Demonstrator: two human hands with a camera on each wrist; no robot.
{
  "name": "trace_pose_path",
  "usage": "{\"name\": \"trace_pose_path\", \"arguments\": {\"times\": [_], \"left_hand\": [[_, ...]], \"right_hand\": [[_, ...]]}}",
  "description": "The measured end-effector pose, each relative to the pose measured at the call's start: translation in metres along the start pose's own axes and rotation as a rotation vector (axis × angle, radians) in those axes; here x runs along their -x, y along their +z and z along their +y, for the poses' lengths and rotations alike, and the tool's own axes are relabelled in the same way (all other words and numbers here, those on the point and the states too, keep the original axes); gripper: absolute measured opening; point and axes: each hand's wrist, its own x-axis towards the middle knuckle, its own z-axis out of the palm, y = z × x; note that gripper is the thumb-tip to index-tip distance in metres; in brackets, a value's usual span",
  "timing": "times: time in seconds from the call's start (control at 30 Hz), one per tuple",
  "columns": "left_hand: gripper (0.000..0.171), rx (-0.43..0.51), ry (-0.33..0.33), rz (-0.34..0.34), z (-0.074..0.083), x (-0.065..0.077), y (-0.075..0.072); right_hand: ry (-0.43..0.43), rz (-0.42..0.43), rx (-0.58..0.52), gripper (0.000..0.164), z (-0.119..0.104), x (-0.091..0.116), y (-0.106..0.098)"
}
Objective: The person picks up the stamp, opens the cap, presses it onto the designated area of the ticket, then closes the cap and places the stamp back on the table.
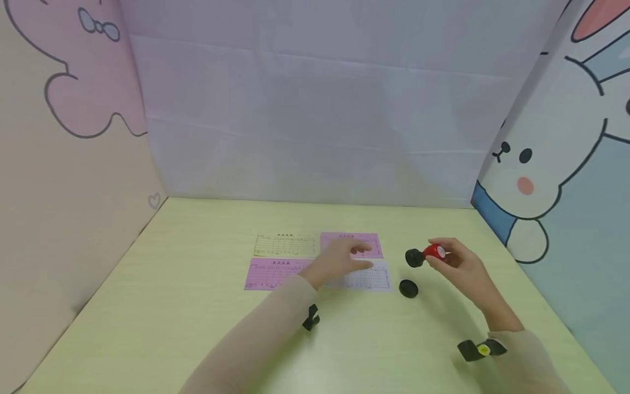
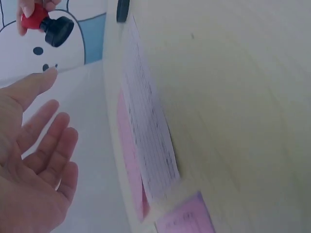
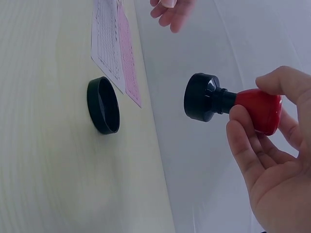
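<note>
Landmark: a round, shallow black cap (image 1: 408, 288), lying hollow side up on the pale yellow-green tabletop (image 1: 147, 306).
Stamp: a hand stamp with a glossy red handle and a round black head (image 3: 228, 102), held in the air above and beyond the cap, its head pointing left.
Right hand (image 1: 462, 268): fingers and thumb pinch the red handle, up and to the right of the cap.
Left hand (image 1: 342, 260): fingers spread and loosely bent, holding nothing, over the papers left of the cap.
White gridded paper form (image 1: 371, 280): just left of the cap, nearest to it.
Pink printed paper form (image 1: 371, 239): beyond the cap and to its left, partly hidden by the left hand.
Second pink form (image 1: 270, 276): farther left of the cap.
Pale yellow gridded form (image 1: 287, 247): left of the cap and farther back.
</note>
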Motion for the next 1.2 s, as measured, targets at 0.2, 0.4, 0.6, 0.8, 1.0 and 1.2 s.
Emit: {"name": "trace_pose_path", "arguments": {"times": [0.2,0.4,0.6,0.8,1.0,1.2], "left_hand": [[0.045,-0.122,0.007,0.066,-0.025,0.016,-0.042],[0.054,-0.195,-0.012,0.112,-0.055,0.027,-0.088],[0.053,-0.323,-0.036,0.116,-0.092,0.05,-0.132],[0.045,-0.388,-0.081,0.115,-0.128,0.07,-0.154],[0.043,-0.447,-0.087,0.044,-0.153,0.081,-0.156],[0.046,-0.458,-0.079,-0.031,-0.166,0.088,-0.155]], "right_hand": [[0.042,-0.032,0.011,0.05,-0.006,-0.003,0.005],[0.034,-0.034,-0.011,0.053,-0.01,-0.004,0.01],[0.045,-0.043,-0.027,0.054,-0.011,-0.005,0.012],[0.034,-0.045,-0.02,0.055,-0.01,-0.006,0.012],[0.035,-0.056,-0.037,0.057,-0.01,-0.006,0.014],[0.048,-0.07,-0.048,0.056,-0.01,-0.009,0.02]]}}
